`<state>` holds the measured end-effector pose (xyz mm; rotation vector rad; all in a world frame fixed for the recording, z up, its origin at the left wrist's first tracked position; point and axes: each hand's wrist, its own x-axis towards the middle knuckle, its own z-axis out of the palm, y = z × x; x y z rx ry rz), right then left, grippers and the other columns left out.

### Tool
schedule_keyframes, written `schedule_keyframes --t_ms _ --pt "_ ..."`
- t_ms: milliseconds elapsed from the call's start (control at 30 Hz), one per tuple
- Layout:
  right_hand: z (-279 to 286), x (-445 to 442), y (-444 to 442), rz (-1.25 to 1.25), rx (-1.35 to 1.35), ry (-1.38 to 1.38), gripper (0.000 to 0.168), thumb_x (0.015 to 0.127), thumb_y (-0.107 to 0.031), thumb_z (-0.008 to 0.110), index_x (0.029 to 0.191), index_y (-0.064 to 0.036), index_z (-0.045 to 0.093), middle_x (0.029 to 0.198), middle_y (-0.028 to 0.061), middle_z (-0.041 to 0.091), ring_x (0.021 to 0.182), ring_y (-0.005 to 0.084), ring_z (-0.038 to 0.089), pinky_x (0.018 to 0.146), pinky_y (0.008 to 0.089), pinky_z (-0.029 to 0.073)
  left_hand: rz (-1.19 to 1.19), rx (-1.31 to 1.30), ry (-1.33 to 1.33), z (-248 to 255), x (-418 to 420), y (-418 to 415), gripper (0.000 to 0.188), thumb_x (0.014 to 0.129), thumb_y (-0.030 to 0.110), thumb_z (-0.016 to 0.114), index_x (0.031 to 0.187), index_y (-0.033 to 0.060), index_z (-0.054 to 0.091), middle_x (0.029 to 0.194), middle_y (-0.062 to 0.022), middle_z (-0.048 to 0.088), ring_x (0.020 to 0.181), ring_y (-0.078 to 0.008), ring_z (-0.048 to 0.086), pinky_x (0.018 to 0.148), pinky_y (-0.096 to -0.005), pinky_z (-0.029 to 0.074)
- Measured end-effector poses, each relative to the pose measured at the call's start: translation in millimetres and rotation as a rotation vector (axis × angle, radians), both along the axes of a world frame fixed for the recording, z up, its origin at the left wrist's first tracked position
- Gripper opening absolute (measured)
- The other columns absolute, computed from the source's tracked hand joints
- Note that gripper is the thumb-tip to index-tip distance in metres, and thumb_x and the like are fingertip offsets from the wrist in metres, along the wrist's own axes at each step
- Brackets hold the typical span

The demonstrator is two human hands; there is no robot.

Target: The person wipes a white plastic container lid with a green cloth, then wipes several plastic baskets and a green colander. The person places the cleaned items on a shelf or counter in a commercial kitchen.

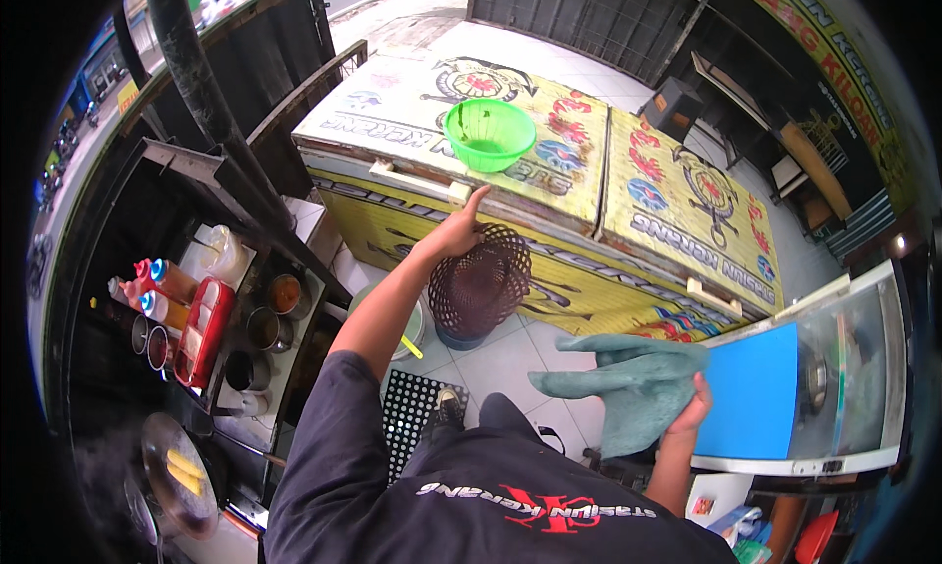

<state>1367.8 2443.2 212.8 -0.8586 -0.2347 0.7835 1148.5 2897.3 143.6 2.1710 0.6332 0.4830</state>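
My left hand (458, 233) reaches out over the floor, with its index finger extended close to the white freezer handle (419, 183). Its other fingers, partly hidden, curl at the upper rim of a dark brown perforated plastic basket (486, 280). Below the basket shows part of a dark blue container (465, 339). In my right hand (692, 408) a grey-green cloth (636, 391) hangs in loose folds. A bright green plastic basket (489, 133) rests on the lid of the chest freezer (397, 96), beyond my left hand.
A second lidded chest freezer section (662, 218) adjoins on the right. Beside it stands a glass display case (854, 387) with a blue panel. To my left are sauce bottles (165, 306), metal pots (268, 328) and a wok (180, 476) holding yellow food. A perforated black mat (412, 409) lies underfoot.
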Motion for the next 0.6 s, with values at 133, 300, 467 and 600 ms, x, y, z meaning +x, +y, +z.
schedule_keyframes --t_ms 133,300,467,600 --pt "25 78 56 -0.035 0.011 -0.154 0.061 0.082 -0.024 0.063 0.135 -0.001 0.043 0.129 0.0178 0.053 0.117 0.0350 0.053 0.101 0.0473 0.042 0.090 0.067 0.229 -4 50 72 0.101 0.073 -0.008 0.049 0.153 0.0213 -0.005 0.090 -0.0328 0.063 0.089 -0.0460 0.063 0.078 -0.0509 0.048" --pt "84 127 187 0.122 0.074 -0.579 0.063 0.089 -0.032 0.056 0.140 0.000 0.037 0.132 0.0187 0.051 0.122 0.0342 0.050 0.103 0.0466 0.041 0.183 0.047 0.436 -8 82 138 0.089 0.073 -0.008 0.049 0.151 0.0152 0.014 0.094 -0.0325 0.063 0.091 -0.0438 0.063 0.080 -0.0482 0.048" --pt "55 174 352 0.392 0.114 -0.612 0.072 0.094 -0.056 0.048 0.140 -0.002 0.036 0.131 0.0131 0.052 0.119 0.0239 0.052 0.105 0.0383 0.037 0.294 0.042 0.335 -41 67 184 0.055 0.077 -0.002 0.052 0.132 0.0053 0.046 0.105 -0.0294 0.063 0.105 -0.0431 0.060 0.085 -0.0481 0.048" --pt "-103 245 450 0.237 -0.693 -1.808 0.050 0.091 -0.042 0.058 0.133 -0.014 0.054 0.145 0.0189 0.040 0.133 0.0410 0.035 0.110 0.0502 0.026 0.384 -0.001 0.074 6 1 122 0.036 0.083 0.003 0.062 0.116 0.0019 0.050 0.103 -0.0282 0.062 0.103 -0.0461 0.057 0.082 -0.0471 0.047"
